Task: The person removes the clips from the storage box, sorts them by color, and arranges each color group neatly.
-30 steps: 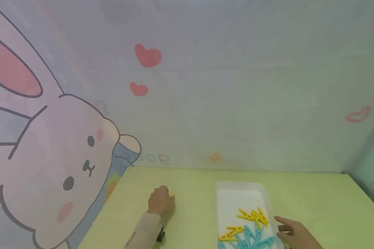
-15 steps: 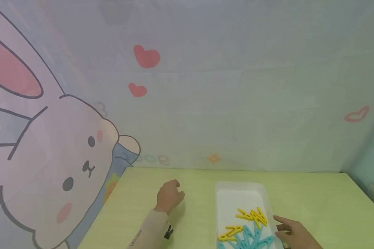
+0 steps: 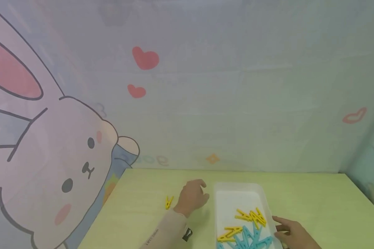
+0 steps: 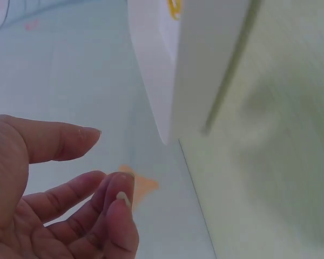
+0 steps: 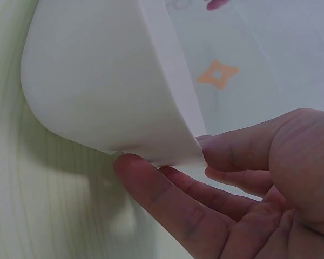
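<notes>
- White plastic tray [image 3: 241, 188] on a pale green table [image 3: 314, 200], holding a loose heap of yellow clothespins [image 3: 250, 216] and teal clothespins [image 3: 247, 238] at its near end.
- Right hand [image 3: 294, 233] against the tray's near right rim, thumb under the lip and fingers beside the wall, steadying rather than clenching; fingers fairly straight in the right wrist view.
- Left hand [image 3: 193, 197] hovering just left of the tray's far corner, fingers loosely curled, holding nothing.
- One stray yellow clothespin [image 3: 168, 202] lying on the table just left of the left hand, apart from it.
- Likely handling: pegs light, stiff and springy, probably slippery plastic; best pinched across the two flat legs. Tray thin and light, likely to slide if nudged.
- Open room: bare tabletop left of the left hand and right of the right hand; backdrop with a cartoon rabbit [image 3: 65, 166] and red hearts [image 3: 144, 58] closing the far edge; left table edge not far beyond the stray peg.
</notes>
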Demonstrator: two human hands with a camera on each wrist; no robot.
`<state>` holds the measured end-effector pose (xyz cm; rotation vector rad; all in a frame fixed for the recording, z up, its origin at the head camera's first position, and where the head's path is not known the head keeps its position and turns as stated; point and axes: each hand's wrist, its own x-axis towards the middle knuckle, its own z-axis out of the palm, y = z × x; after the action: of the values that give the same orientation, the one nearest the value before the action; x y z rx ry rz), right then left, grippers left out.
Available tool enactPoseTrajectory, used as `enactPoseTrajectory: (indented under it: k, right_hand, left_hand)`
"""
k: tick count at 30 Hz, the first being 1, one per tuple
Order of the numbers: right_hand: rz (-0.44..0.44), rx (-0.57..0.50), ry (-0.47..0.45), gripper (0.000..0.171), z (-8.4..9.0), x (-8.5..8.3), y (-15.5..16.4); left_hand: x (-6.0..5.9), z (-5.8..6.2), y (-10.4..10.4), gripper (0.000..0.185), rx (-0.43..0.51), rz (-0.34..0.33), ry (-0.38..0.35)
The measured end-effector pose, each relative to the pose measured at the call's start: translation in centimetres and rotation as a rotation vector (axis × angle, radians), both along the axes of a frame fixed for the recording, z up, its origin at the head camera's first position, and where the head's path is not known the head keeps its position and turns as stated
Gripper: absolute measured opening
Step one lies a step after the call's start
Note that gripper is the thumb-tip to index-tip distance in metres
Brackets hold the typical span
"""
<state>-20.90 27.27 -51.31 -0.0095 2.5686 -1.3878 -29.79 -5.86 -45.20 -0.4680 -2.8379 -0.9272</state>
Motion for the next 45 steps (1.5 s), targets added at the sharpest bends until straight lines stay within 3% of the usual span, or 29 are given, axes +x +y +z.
enactPoseTrajectory:
  k: [8,13,23,35,40,45]
  right_hand:
    - [-0.038,-0.002,-0.020,0.055,0.3,0.1,-0.4]
    - [-0.049,0.026,-0.030,0.055,0.2,0.0,-0.6]
    - [-0.055,0.029,-0.029,0.055,-0.1,-0.1,-0.3]
    - [-0.030,-0.001,-0.008,0.055,0.1,0.1,-0.3]
    - [-0.053,0.015,-0.035,0.054,0.2,0.3,-0.3]
    - [-0.080,-0.007,-0.062,0.054,0.3,0.4,-0.6]
  left_hand:
    - [0.9,0.3,3.9,0.027,0.027,-0.111,-0.070]
    - [1.3,0.0,6.3,0.024,-0.013,-0.185,-0.112]
    - [1.2,-1.4,10.1,0.024,-0.223,-0.192,-0.169]
    - [1.4,-2.5,12.1,0.032,-0.460,-0.296,-0.104]
    - [1.6,-2.6,12.8,0.027,-0.563,-0.283,-0.069]
    - [1.8,-2.7,13.1,0.009,-0.621,-0.203,-0.048]
